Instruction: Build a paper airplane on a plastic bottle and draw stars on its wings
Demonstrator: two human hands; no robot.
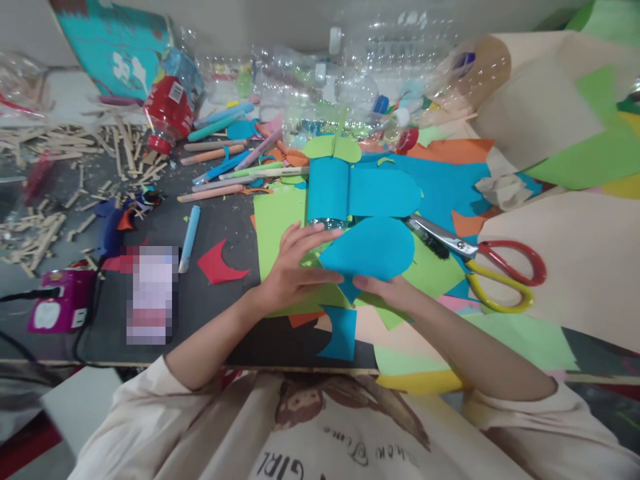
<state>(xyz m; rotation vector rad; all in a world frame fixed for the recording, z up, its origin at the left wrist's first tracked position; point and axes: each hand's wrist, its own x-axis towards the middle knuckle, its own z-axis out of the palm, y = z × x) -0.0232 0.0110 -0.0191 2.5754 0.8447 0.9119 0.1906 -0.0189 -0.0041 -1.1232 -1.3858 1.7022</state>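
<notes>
Loose pale wooden sticks [44, 239]: lie scattered over the far-left part of the dark tabletop [197, 307].
Glossy magenta box [63, 313]: sits near the front edge, joined to a black cable [27, 295].
Blurred pale rectangular object [150, 293]: lies right of the magenta box, too pixelated to make out.
Red-labelled clear plastic bottle [170, 107]: lies tilted farther back, red cap end toward the front.
Slim light-blue marker [190, 237]: lies just beside the blurred object.
Red paper scrap with curved cut-outs [220, 262]: lies flat between that marker and the left forearm.
Assorted coloured markers [227, 183]: lie in a loose heap behind the scrap.
Left hand [293, 267]: extends fingers along the upper-left edge of the paper piece, thumb at its lower left; cannot tell whether gripping.
Bottle wrapped in bright-blue paper [328, 190]: lies just beyond the left fingertips, clear base toward the front.
Bright-blue teardrop-shaped paper piece [373, 247]: is between both hands, point toward the body, above lime-green paper [270, 233].
Right hand [383, 290]: pinches the piece near its point, thumb on top, other fingers hidden.
Metal scissors with red and yellow handles [467, 252]: lie just right of the piece.
Large pale-peach paper sheet [575, 267]: covers the far right.
</notes>
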